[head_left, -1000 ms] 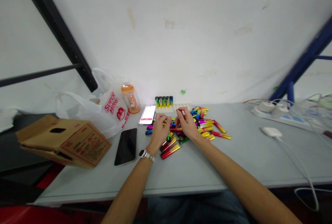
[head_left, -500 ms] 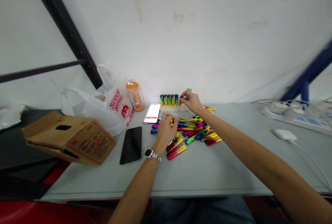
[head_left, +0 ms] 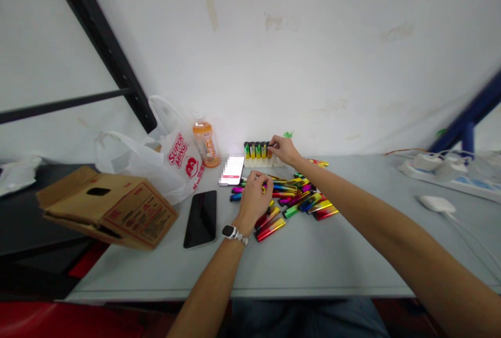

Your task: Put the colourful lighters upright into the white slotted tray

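Lighters, slim, flat-sided and metallic in red, yellow, green, blue and magenta (head_left: 291,210), lay heaped on the pale grey worktop (head_left: 313,265) just in front of the low white gridded rack (head_left: 250,163); others stood upright in a row in that rack. From where I stood they seemed light and stiff, their shiny shells probably slippery and easy to topple. Just below the black top looked the best place to take hold. The bare right grip (head_left: 285,151) was at the rack, thumb and fingertips drawn together at the row's right end; I couldn't tell whether they pinched a lighter. The bare left grip (head_left: 256,194) curled over the heap before the rack, something yellow by its fingertips, though whether held I couldn't say. Left of the rack stood a clear plastic bottle with orange colouring (head_left: 206,145), how full I couldn't judge; farther left, a white plastic bag with red lettering (head_left: 178,168) and a slanted brown cardboard box (head_left: 136,213), flap open, contents hidden.
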A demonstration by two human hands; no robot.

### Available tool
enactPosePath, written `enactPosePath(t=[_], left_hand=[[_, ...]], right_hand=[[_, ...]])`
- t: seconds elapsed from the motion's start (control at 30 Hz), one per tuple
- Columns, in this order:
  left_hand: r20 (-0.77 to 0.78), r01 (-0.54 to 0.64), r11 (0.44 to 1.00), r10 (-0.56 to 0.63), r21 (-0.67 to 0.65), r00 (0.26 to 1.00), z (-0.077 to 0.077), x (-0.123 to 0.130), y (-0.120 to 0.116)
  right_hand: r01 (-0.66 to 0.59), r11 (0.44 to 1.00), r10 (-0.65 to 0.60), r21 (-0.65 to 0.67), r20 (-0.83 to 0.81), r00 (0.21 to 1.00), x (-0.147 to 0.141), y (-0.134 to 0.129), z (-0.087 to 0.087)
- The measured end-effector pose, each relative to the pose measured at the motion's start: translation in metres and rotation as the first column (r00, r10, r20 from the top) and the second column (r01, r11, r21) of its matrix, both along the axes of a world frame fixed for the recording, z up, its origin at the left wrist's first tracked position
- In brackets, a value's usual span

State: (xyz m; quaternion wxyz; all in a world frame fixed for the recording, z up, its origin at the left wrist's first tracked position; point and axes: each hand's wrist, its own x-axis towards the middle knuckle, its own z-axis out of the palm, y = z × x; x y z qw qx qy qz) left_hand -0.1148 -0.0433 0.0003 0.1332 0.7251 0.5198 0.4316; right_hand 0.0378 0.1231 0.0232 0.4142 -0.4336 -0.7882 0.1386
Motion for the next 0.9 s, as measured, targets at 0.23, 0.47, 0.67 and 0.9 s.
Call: enactPosePath(t=[0.23, 0.47, 0.67, 0.9], left_hand=[[-0.004, -0.005, 1.0, 0.005, -0.005, 1.0, -0.001, 0.001, 0.0], [-0.01, -0.015, 1.0, 0.015, 0.0, 1.0, 0.0, 0.001, 0.001], [0.0, -0.004, 1.0, 0.004, -0.01, 1.0, 0.003, 0.0, 0.0], [0.127, -0.034, 0.999, 0.035, -0.01, 0.991, 0.006, -0.002, -0.001]], right_hand=[[0.086, 0.996, -0.089, 0.03, 0.146, 0.985, -0.002, -0.004, 0.01], [0.226, 0.971, -0.241, 0.083, 0.355, 0.903, -0.004, -0.025, 0.015], [0.218, 0.976, -0.195, 0.013, 0.501, 0.843, -0.004, -0.038, 0.021], [0.173, 0.985, -0.156, 0.007, 0.471, 0.868, 0.005, -0.057, 0.026]])
